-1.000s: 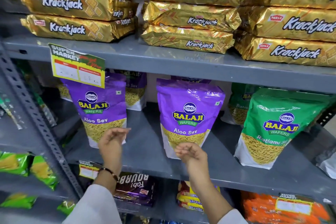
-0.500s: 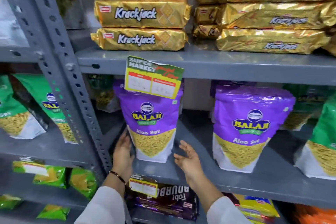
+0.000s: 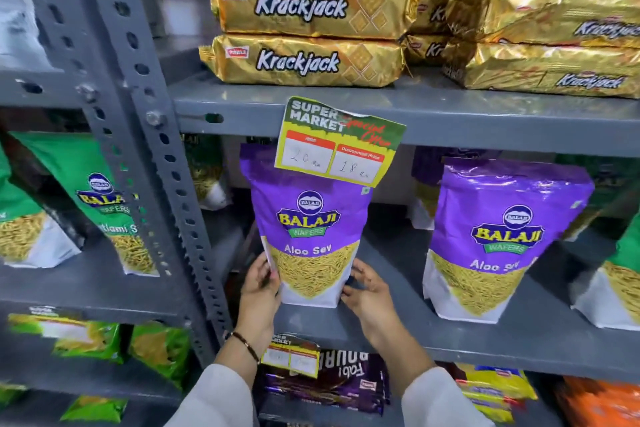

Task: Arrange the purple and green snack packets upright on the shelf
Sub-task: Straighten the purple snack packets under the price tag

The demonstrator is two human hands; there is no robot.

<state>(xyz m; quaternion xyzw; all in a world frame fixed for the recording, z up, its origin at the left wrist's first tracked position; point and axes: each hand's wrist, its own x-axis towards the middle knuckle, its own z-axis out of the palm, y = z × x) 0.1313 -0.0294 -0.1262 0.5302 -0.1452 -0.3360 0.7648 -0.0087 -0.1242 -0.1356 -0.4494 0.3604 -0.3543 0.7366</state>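
**Head view: purple packet bracketed at its base by both hands**

Head view: the purple Aloo Sev packet (image 3: 308,236) is seen standing on the grey shelf (image 3: 485,340), its long axis running from 6 to 12 o'clock and its top partly hidden by the price card (image 3: 341,142) hung from the shelf above. The left hand (image 3: 258,291) is laid against the packet's lower edge on the 9 o'clock side, fingers curled onto the foil; the right hand (image 3: 369,291) is set at the lower corner on the 3 o'clock side, fingers spread, seemingly just touching. Neither hand is clenched. The packet is thus held lightly between the two palms, equally near to each, with its base on the shelf board.

A second purple packet (image 3: 502,243) is stood upright well off toward 3 o'clock, and green packets (image 3: 100,198) are seen in the neighbouring bay toward 9 o'clock, beyond the slotted upright (image 3: 152,163).

A small squaring of the base is judged to be what remains here.
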